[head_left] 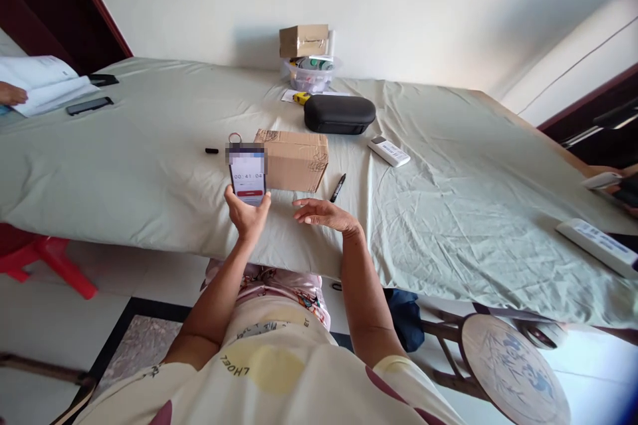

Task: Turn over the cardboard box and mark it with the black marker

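Note:
My left hand (248,212) holds a smartphone (247,176) upright by its lower end, screen toward me, showing a timer and a red button. My right hand (323,213) hovers open beside it, fingers stretched toward the phone, holding nothing. Just behind the phone a brown cardboard box (295,159) lies on the pale green sheet (149,166). A black marker (337,187) lies to the right of the box, and a small black cap (212,151) lies to its left.
A black zip case (339,113), a white remote (389,151), a clear tub (310,76) with a small box (304,40) on top sit farther back. Another person's hand with papers (42,83) and phones is far left. A round stool (513,372) stands at lower right, a red stool (44,255) at left.

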Motion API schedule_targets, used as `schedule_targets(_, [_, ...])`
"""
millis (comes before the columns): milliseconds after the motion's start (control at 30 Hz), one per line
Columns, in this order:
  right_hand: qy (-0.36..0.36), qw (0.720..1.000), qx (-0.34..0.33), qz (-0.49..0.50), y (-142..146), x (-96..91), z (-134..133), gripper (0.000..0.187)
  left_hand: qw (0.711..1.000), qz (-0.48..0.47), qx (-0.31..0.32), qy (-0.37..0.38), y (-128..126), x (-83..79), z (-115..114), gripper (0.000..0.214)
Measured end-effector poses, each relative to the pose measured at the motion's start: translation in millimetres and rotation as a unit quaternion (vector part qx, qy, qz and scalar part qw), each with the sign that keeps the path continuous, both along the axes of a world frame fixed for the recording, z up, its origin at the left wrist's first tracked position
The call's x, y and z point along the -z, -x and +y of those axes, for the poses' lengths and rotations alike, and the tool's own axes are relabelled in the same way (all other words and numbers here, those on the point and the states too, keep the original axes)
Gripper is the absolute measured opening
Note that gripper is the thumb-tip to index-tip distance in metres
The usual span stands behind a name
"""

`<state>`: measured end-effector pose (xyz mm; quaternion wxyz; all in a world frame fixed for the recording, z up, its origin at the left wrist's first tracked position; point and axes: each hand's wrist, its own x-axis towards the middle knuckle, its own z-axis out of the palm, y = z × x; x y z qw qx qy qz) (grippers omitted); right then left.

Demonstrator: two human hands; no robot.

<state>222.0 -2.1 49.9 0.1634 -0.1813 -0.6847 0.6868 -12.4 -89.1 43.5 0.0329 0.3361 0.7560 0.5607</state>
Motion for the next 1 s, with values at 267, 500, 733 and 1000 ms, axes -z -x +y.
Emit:
schedule_targets(267, [0.006,1.0,0.015,-0.004,0,4.0,3,0.06,0.984,0.058,-0.062,0.158,86,-2.9,4,0.083])
schedule_targets(500, [0.011,0.996,0.091,0.019,-2,-3.6,-1,0.054,0.954,0.114,-0.019,0.277,122,8.5,13,0.064])
schedule_targets(733, [-0.018,0.923,0.376,0.079,-4,-0.1,8,0.045,0.962,0.125,0.022,0.24,124,10.2,9,0.089])
schedule_targets(1000, [0.08,0.906,0.413,0.033,-7,16.7,22,0.056,0.985,-0.023,0.168,-0.045,71,18.8,77,0.07])
